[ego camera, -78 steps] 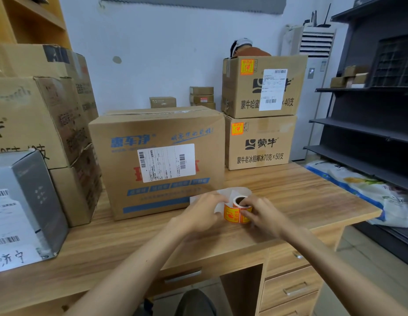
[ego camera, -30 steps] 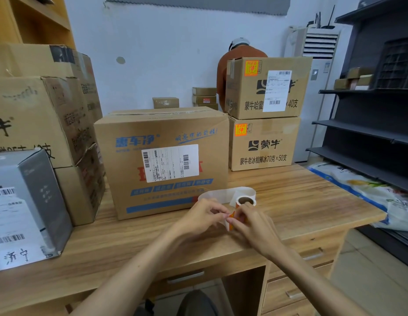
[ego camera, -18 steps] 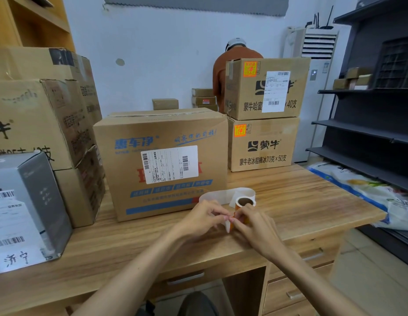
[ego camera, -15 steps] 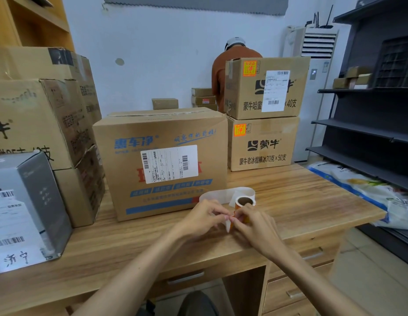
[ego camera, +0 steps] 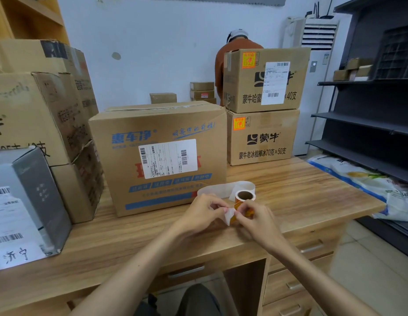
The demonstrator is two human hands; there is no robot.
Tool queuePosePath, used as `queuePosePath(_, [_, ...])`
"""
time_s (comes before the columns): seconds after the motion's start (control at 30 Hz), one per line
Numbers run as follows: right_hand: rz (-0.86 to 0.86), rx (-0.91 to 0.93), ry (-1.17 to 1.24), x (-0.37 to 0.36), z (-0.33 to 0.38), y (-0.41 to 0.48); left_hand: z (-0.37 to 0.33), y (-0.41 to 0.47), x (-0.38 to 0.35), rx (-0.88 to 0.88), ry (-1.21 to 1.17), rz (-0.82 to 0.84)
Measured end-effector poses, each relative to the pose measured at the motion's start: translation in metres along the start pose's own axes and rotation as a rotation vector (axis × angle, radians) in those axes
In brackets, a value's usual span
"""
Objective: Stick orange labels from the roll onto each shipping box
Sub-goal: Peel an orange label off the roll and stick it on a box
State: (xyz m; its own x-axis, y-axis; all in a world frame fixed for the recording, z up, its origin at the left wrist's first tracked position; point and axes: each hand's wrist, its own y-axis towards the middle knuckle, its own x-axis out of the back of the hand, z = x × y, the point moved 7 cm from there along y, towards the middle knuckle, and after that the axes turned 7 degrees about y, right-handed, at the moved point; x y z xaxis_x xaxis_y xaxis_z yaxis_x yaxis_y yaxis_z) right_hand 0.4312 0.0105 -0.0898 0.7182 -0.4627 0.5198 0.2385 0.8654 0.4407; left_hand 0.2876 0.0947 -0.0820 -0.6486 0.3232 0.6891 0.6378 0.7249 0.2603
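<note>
The roll of orange labels [ego camera: 244, 198] stands on the wooden desk [ego camera: 301, 192], with a loop of white backing strip [ego camera: 223, 189] curling off behind it. My left hand [ego camera: 204, 212] pinches the white backing paper at the roll's front. My right hand [ego camera: 255, 216] pinches an orange label beside it, fingertips almost touching. Directly behind stands a large brown box [ego camera: 162, 156] with a white shipping slip and no orange label on its front. Two stacked boxes at the right, the upper box [ego camera: 266, 80] and the lower box [ego camera: 263, 137], each carry an orange label in the top left corner.
Stacked cartons [ego camera: 38, 115] and a grey box [ego camera: 27, 201] crowd the desk's left side. A person in an orange top [ego camera: 235, 49] stands behind the stacked boxes. Dark shelving [ego camera: 369, 115] and a white bag [ego camera: 367, 179] sit at the right. Drawers [ego camera: 298, 283] lie below.
My hands have shifted from holding the roll's sides to pinching at its front, and the backing paper's corner now shows between my fingertips. The roll stays in place.
</note>
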Motion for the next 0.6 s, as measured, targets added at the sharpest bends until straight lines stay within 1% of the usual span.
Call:
queuePosePath(0.2, [-0.018,-0.067,0.195,0.006,-0.011,-0.001,0.014,0.0,0.01,0.081,-0.004,-0.069])
queuePosePath(0.43, [-0.029,-0.125,0.263,0.033,-0.014,-0.006,0.014,0.0,0.01,0.131,-0.068,-0.092])
queuePosePath(0.53, [-0.067,-0.16,0.292,0.046,-0.012,-0.01,0.013,0.0,0.009,0.133,-0.084,-0.085])
queuePosePath(0.6, [-0.088,-0.145,0.304,0.054,-0.006,-0.012,0.013,0.001,0.01,0.139,-0.094,-0.095])
